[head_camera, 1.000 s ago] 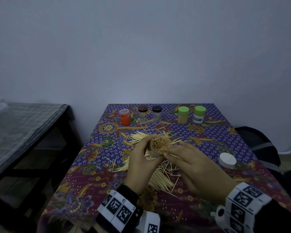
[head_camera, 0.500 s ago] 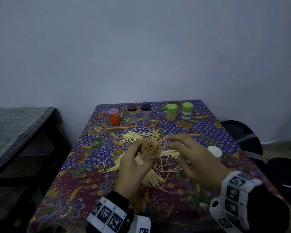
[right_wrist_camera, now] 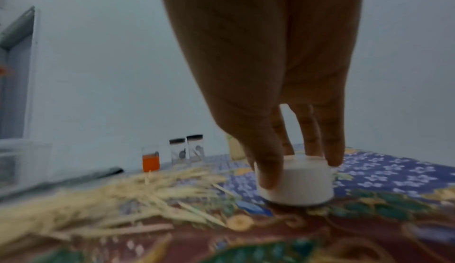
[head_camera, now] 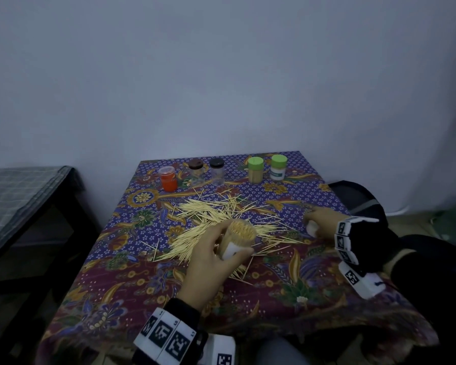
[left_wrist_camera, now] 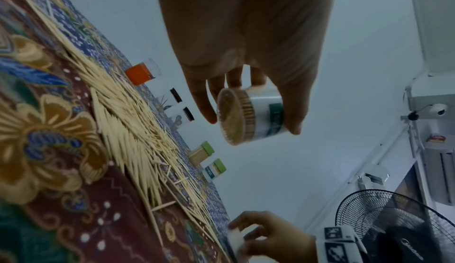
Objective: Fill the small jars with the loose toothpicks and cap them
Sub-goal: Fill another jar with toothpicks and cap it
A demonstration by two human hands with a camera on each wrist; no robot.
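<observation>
My left hand [head_camera: 216,248] grips a small jar [head_camera: 238,238] packed full of toothpicks, with a white label and no cap; it is held above the table, its mouth tilted away from me [left_wrist_camera: 248,115]. My right hand [head_camera: 324,222] is out at the right, with fingers and thumb pinching a white cap [right_wrist_camera: 295,181] that stands on the cloth [head_camera: 312,227]. A big heap of loose toothpicks [head_camera: 213,222] lies in the middle of the table under and behind the jar.
Along the far edge stand an orange jar [head_camera: 168,178], two clear jars with dark caps [head_camera: 196,172] [head_camera: 217,170] and two green-capped jars [head_camera: 256,169] [head_camera: 278,167]. The table [head_camera: 111,299] wears a patterned cloth. A dark bench [head_camera: 24,196] is at left, a bag [head_camera: 358,198] at right.
My right hand left the jar's mouth and swung right and down onto the white cap. The left hand kept hold of the filled jar; the camera tilted.
</observation>
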